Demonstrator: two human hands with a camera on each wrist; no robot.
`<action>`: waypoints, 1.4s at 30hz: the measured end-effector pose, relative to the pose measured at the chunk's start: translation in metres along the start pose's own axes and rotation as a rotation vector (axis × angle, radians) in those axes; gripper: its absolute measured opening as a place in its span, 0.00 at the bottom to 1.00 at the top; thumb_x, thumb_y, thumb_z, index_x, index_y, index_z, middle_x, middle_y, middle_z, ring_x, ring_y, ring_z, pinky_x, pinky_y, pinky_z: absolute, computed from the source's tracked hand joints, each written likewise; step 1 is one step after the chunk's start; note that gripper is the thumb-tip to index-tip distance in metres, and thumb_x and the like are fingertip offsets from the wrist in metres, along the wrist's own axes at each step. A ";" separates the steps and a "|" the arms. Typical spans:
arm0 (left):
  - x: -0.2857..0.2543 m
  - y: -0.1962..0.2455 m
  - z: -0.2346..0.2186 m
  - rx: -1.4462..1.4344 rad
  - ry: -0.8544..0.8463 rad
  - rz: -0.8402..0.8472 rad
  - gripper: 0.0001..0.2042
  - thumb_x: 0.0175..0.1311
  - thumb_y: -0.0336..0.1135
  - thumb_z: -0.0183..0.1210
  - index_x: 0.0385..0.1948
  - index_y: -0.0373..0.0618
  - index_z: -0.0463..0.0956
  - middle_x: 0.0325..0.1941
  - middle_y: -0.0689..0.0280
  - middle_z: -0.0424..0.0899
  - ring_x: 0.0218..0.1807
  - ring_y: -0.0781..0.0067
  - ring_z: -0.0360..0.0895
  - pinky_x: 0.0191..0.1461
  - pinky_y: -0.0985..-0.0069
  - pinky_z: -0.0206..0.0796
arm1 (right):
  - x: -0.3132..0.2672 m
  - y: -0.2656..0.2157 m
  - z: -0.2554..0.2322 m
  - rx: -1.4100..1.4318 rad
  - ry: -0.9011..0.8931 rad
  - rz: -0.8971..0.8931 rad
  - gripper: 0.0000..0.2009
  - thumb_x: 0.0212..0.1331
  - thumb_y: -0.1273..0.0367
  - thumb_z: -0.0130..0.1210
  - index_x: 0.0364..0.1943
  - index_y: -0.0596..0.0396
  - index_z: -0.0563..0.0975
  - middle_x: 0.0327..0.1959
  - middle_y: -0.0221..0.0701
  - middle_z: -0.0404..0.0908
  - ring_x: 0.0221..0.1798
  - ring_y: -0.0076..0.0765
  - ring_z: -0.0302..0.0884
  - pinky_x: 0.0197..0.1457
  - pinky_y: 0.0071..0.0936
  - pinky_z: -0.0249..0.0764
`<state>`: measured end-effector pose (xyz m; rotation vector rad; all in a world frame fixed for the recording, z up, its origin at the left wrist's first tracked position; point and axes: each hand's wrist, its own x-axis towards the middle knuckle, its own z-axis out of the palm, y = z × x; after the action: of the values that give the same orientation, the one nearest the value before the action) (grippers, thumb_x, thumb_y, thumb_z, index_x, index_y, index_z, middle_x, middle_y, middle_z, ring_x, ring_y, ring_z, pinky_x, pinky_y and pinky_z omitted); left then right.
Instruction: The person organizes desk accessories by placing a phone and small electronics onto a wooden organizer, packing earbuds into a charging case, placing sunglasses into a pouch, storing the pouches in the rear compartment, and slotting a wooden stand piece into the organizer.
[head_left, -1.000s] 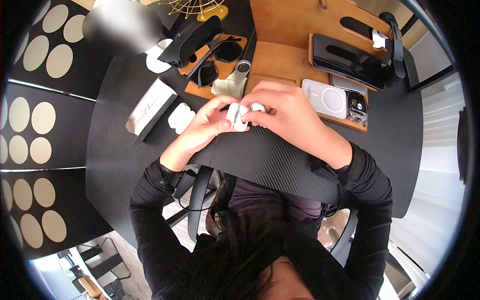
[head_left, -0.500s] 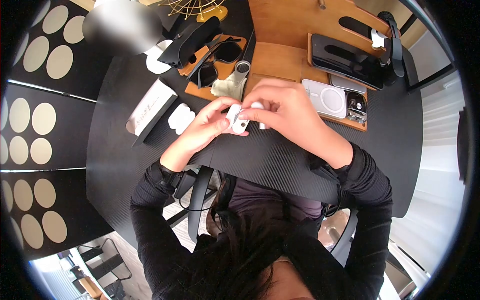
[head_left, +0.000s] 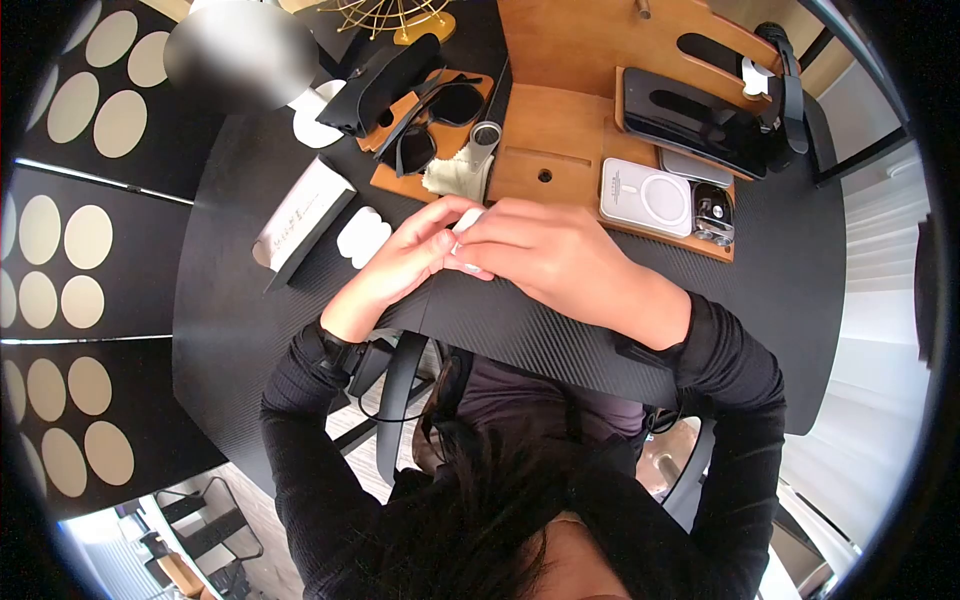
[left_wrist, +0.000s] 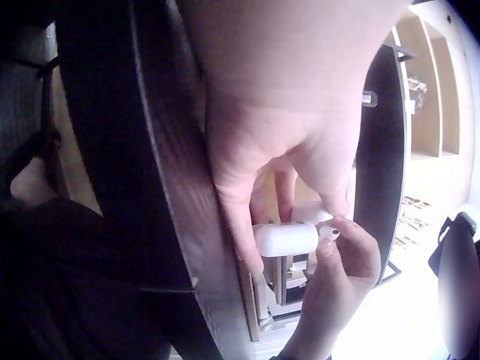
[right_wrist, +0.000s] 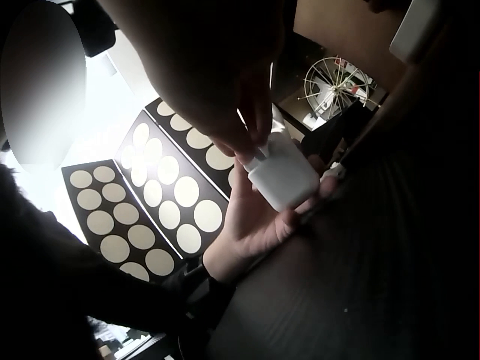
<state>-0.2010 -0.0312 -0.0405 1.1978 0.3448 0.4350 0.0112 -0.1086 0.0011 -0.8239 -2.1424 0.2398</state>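
A small white earbud case (right_wrist: 283, 177) lies in my left hand (head_left: 438, 244), whose fingers curl round it above the near part of the black table (head_left: 560, 330). In the left wrist view the case (left_wrist: 285, 238) sits under that hand's thumb. My right hand (head_left: 478, 246) lies over the case from the right and hides most of it in the head view. Its fingertips (right_wrist: 244, 139) pinch a small white earbud (right_wrist: 259, 157) at the case's top end. I cannot tell how the lid stands.
Behind the hands stands a wooden organiser (head_left: 560, 150) with a white power bank (head_left: 645, 197), sunglasses (head_left: 430, 120), a grey cloth (head_left: 455, 172) and a black pouch (head_left: 690, 118). A white box (head_left: 300, 212) and a small white piece (head_left: 360, 236) lie to the left.
My right hand has come down and left with the earbud, from beside the case to over it. The left hand has kept the case in place.
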 end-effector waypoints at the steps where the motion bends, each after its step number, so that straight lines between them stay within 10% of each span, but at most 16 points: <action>1: -0.001 -0.001 0.001 0.002 -0.002 0.000 0.28 0.69 0.51 0.54 0.60 0.38 0.62 0.57 0.59 0.72 0.58 0.67 0.74 0.55 0.62 0.75 | 0.003 -0.002 -0.003 -0.002 0.002 0.000 0.14 0.46 0.73 0.62 0.39 0.54 0.77 0.43 0.33 0.76 0.45 0.39 0.78 0.42 0.33 0.78; 4: -0.004 -0.005 -0.003 0.038 0.145 -0.058 0.32 0.65 0.53 0.58 0.63 0.38 0.61 0.60 0.59 0.72 0.60 0.67 0.73 0.59 0.67 0.70 | 0.012 -0.008 -0.011 -0.016 0.079 -0.001 0.15 0.44 0.70 0.65 0.39 0.54 0.76 0.48 0.32 0.75 0.48 0.40 0.77 0.44 0.33 0.77; 7: 0.001 0.001 -0.001 0.062 -0.055 0.011 0.40 0.56 0.54 0.67 0.65 0.38 0.60 0.63 0.59 0.69 0.63 0.66 0.69 0.65 0.67 0.60 | 0.010 -0.006 -0.010 -0.108 0.033 -0.006 0.18 0.44 0.68 0.66 0.41 0.54 0.75 0.52 0.33 0.73 0.50 0.42 0.75 0.46 0.35 0.77; 12: -0.002 0.019 0.016 -0.043 -0.032 0.007 0.34 0.56 0.44 0.69 0.62 0.41 0.65 0.62 0.60 0.68 0.59 0.67 0.73 0.57 0.71 0.68 | 0.003 -0.012 -0.021 -0.097 -0.200 0.105 0.15 0.48 0.69 0.64 0.39 0.56 0.72 0.38 0.33 0.77 0.41 0.41 0.80 0.37 0.34 0.77; 16: -0.016 0.082 0.007 1.256 0.044 0.053 0.26 0.48 0.37 0.72 0.51 0.43 0.74 0.42 0.64 0.77 0.44 0.66 0.79 0.47 0.69 0.73 | -0.008 -0.014 -0.028 -0.223 -0.292 0.217 0.13 0.49 0.69 0.63 0.36 0.56 0.71 0.32 0.34 0.76 0.36 0.42 0.81 0.33 0.36 0.77; 21: -0.050 0.081 -0.002 1.943 0.294 -0.127 0.28 0.44 0.37 0.72 0.49 0.42 0.72 0.46 0.57 0.76 0.46 0.50 0.77 0.48 0.61 0.71 | -0.032 -0.018 -0.038 -0.201 -0.546 0.399 0.13 0.51 0.68 0.62 0.36 0.56 0.70 0.32 0.35 0.75 0.38 0.45 0.79 0.33 0.37 0.74; 25: -0.045 0.078 0.007 1.744 0.388 -0.367 0.27 0.45 0.33 0.70 0.50 0.41 0.71 0.46 0.56 0.76 0.47 0.48 0.76 0.49 0.60 0.70 | -0.037 -0.018 -0.050 -0.245 -0.515 0.411 0.11 0.50 0.71 0.61 0.35 0.56 0.71 0.32 0.36 0.74 0.37 0.46 0.78 0.35 0.38 0.74; 35: -0.027 0.072 0.018 1.628 0.192 -0.139 0.23 0.51 0.28 0.63 0.52 0.48 0.71 0.45 0.57 0.73 0.47 0.49 0.76 0.47 0.61 0.70 | -0.022 0.013 -0.055 -0.495 0.022 0.420 0.12 0.53 0.66 0.60 0.35 0.56 0.71 0.25 0.37 0.77 0.29 0.49 0.79 0.29 0.38 0.75; 42: -0.002 0.067 0.040 1.400 0.091 -0.044 0.25 0.45 0.29 0.67 0.50 0.40 0.71 0.43 0.60 0.72 0.42 0.61 0.75 0.44 0.71 0.69 | -0.014 0.025 -0.036 -0.694 -0.083 0.554 0.15 0.54 0.62 0.63 0.34 0.56 0.72 0.23 0.34 0.78 0.24 0.40 0.82 0.23 0.33 0.75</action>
<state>-0.1930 -0.0448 0.0364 2.5197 0.8104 0.1602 0.0567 -0.1019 0.0052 -1.8313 -2.0353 -0.2172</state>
